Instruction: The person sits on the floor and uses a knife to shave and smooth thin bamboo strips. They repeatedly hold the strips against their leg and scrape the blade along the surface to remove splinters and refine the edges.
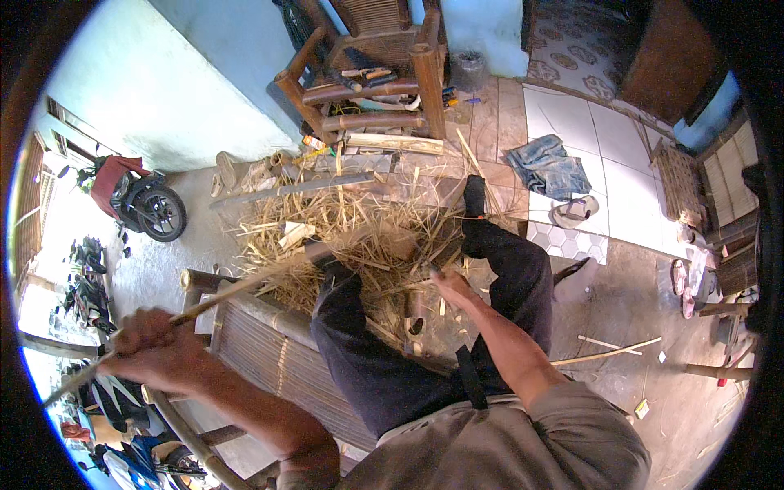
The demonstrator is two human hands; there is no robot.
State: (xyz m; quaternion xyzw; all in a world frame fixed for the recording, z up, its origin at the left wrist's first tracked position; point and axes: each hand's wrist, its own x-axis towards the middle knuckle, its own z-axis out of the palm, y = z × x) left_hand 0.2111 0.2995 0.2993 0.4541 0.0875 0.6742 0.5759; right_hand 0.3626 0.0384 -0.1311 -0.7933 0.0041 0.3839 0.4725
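Note:
My left hand [147, 347] is wrapped round a long bamboo strip [237, 290]. One end of the strip sticks out behind the fist, and the other slants forward over my leg, blurred by motion. Between my knees my right hand [453, 290] is closed, with a small dark tip showing at its fingers; what it grips is too small and smeared to name. Below and ahead of both hands spreads a heap of pale bamboo shavings [367, 212].
I sit on a bamboo bench [265, 343]. Ahead stands a bamboo chair [359, 106] with hand tools [367, 75] on its seat. Jeans shorts [547, 167] and a sandal [576, 212] lie on the tiles at right. A motorcycle [135, 196] is parked at left.

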